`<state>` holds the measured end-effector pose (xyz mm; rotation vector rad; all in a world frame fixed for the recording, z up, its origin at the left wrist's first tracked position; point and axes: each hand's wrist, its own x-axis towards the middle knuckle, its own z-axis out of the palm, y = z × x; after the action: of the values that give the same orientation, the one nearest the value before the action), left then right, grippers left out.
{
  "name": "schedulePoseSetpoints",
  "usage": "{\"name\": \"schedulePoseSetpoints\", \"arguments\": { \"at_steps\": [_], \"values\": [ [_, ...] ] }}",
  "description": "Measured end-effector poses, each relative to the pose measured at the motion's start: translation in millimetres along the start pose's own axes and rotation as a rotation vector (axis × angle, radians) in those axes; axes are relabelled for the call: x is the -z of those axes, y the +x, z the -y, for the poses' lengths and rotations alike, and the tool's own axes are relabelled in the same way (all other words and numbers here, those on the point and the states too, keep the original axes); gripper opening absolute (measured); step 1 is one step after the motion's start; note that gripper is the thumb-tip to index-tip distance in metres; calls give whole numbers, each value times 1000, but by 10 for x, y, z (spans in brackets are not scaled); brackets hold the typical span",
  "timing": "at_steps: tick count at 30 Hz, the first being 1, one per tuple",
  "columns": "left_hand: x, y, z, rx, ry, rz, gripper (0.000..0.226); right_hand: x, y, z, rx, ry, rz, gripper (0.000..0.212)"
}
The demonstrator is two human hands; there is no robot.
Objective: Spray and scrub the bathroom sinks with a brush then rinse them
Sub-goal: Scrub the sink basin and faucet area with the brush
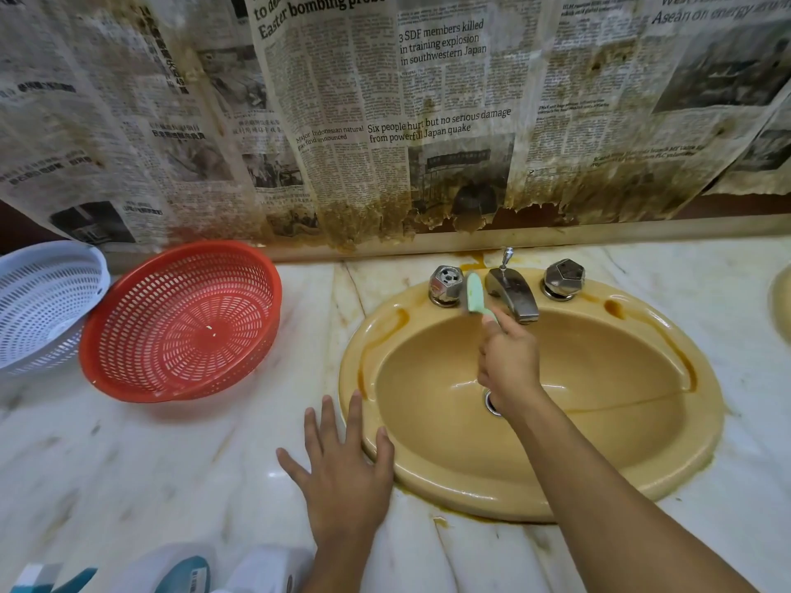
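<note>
Sink point(428, 477), yellow, stained, set in marble counter point(150, 464). Right hand point(509, 361) grips green brush point(476, 293), head between left tap handle point(446, 284) and spout point(513, 295). Left hand point(342, 472) flat, fingers spread, on counter at basin rim. Red basket point(184, 323) and white basket point(43, 306) at left.

The brush point(475, 293) is blurred, and its handle is hidden inside the right hand point(509, 357). That wrist covers part of the drain point(490, 402). At nine o'clock the white basket point(43, 306) is cut by the edge; at three o'clock, so is a second sink point(781, 301). At seven o'clock, blurred white-and-teal bottles point(179, 571) are cut off. Small print on the newspaper point(299, 100) is unreadable.
</note>
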<state>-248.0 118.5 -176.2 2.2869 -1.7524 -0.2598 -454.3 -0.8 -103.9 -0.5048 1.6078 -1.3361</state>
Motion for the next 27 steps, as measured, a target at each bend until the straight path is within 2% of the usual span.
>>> {"name": "schedulePoseSetpoints", "arguments": {
  "at_steps": [2,4,8,14,18,21,27],
  "values": [
    [2,-3,1,1,3,-2,67,-142,44,78,-239,337,34,28],
    [4,-8,-3,1,10,6,67,-260,7,130,-398,573,66,23],
    [6,1,-4,2,13,9,67,-356,-154,23,-512,750,98,14],
    [-1,4,2,7,1,15,67,-401,94,96,-441,606,-8,20],
    [-7,13,0,3,8,13,67,-407,-125,-31,-382,460,31,26],
    [-14,13,5,6,15,20,67,-413,-246,-81,-353,430,35,25],
    [6,11,-6,8,13,29,67,-444,63,139,-383,377,-52,25]
  ]
}}
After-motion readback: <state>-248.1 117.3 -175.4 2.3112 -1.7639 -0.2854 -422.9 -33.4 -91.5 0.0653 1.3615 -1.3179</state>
